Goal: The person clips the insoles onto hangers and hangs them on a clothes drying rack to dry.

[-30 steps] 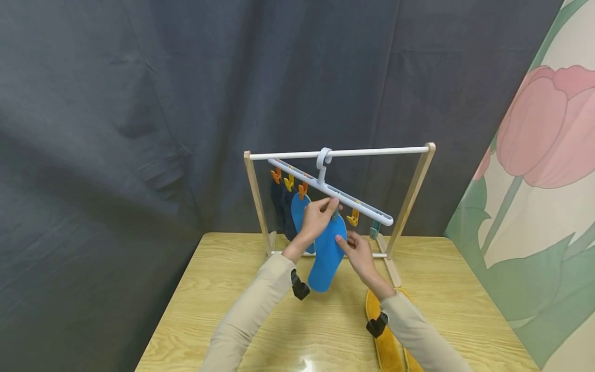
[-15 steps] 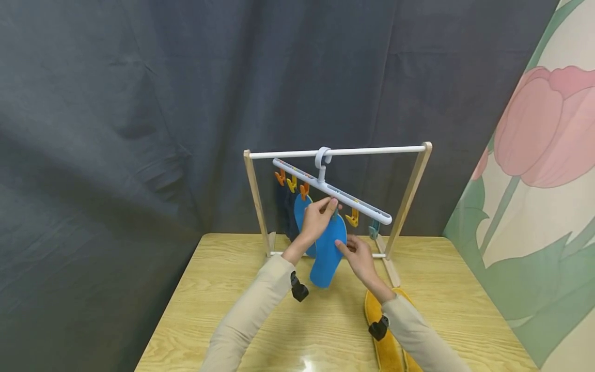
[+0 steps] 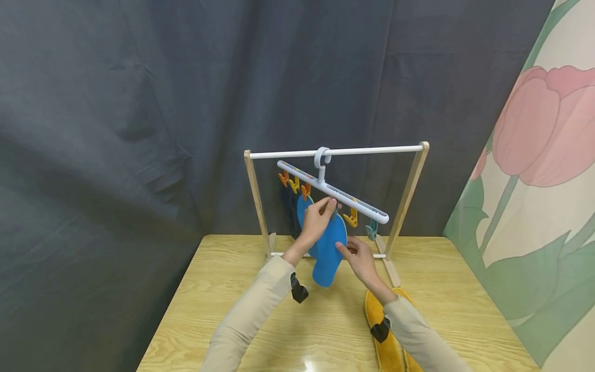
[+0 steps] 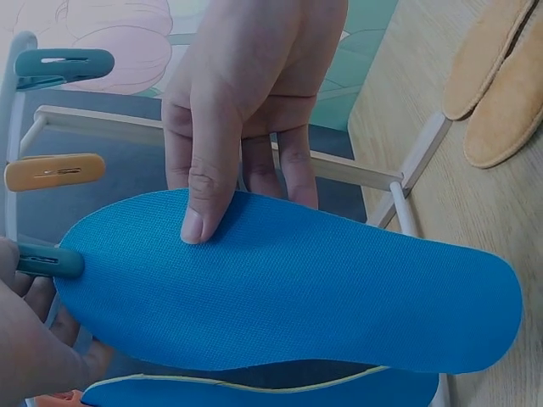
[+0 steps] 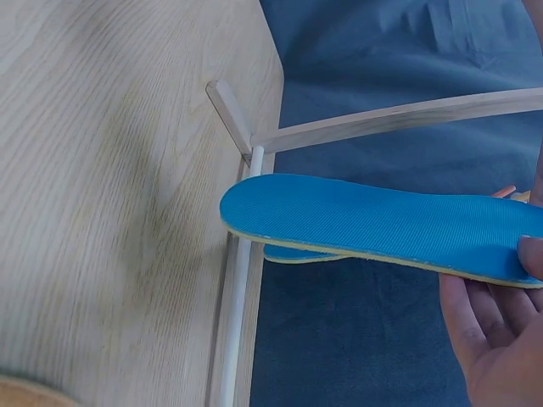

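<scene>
A blue insole (image 3: 331, 250) hangs toe-up below a pale blue clip hanger (image 3: 346, 196). My left hand (image 3: 317, 219) pinches the teal clip (image 4: 51, 261) at its top; in the left wrist view the clip's jaws lie over the insole's edge. My right hand (image 3: 360, 254) holds the insole's right edge, with the thumb on the front face and the fingers behind. Another blue insole (image 3: 304, 206) hangs behind from an orange clip (image 3: 305, 191), partly hidden by my left hand.
A white-barred wooden rack (image 3: 409, 191) carries the hanger. Dark items (image 3: 289, 206) hang at its left end. A yellow clip (image 3: 350, 217) and another teal clip (image 3: 372, 229) hang at the right. Two yellow-orange insoles (image 3: 383, 330) lie on the wooden table (image 3: 260, 320) under my right arm.
The hanger has turned slightly, its left end shifting right and its right end a little left. The front insole's lower end has swung slightly right and up. Both hands keep their hold.
</scene>
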Action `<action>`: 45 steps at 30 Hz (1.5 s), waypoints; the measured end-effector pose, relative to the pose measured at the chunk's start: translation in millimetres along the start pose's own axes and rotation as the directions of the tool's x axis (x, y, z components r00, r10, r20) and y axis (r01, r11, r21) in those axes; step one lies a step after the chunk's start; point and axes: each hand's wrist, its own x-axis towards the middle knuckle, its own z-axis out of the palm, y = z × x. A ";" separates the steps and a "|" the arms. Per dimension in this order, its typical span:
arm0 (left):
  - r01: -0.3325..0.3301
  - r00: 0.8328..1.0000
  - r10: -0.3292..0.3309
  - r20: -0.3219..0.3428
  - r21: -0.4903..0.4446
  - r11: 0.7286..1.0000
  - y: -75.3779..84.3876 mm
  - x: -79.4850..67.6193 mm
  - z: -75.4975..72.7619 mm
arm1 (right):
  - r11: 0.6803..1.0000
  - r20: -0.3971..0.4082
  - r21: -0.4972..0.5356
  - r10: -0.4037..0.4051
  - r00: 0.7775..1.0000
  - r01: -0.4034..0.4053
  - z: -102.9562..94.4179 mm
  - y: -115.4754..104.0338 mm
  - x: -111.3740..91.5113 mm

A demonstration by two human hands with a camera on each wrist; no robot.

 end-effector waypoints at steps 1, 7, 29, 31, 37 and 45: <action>-0.018 1.000 0.018 -0.005 0.015 1.000 -7.1 1.9 1.6 | 1.000 0.004 0.007 -0.003 1.000 0.003 -0.1 0.0 -0.3; -0.023 0.998 0.023 -0.051 -0.001 1.000 -8.2 2.2 4.2 | 0.999 0.015 0.028 -0.017 1.000 0.017 -0.8 1.8 -2.2; 0.024 0.978 0.001 -0.207 0.118 0.993 2.0 -8.5 8.2 | 0.998 0.120 0.067 -0.006 0.993 -0.002 -6.9 -29.8 -26.2; 0.000 0.974 0.029 -0.226 0.126 0.992 2.5 -10.0 8.8 | 0.998 0.123 0.068 -0.008 0.992 -0.001 -6.7 -29.1 -27.3; -0.046 0.934 0.099 -0.344 0.160 0.986 1.2 -12.7 10.7 | 0.998 0.122 0.065 0.002 0.993 -0.010 -4.6 -26.6 -28.9; -0.118 0.908 0.149 -0.391 0.104 0.988 24.3 -21.4 13.5 | 0.999 0.106 0.040 0.020 0.994 -0.025 0.3 -6.9 -26.0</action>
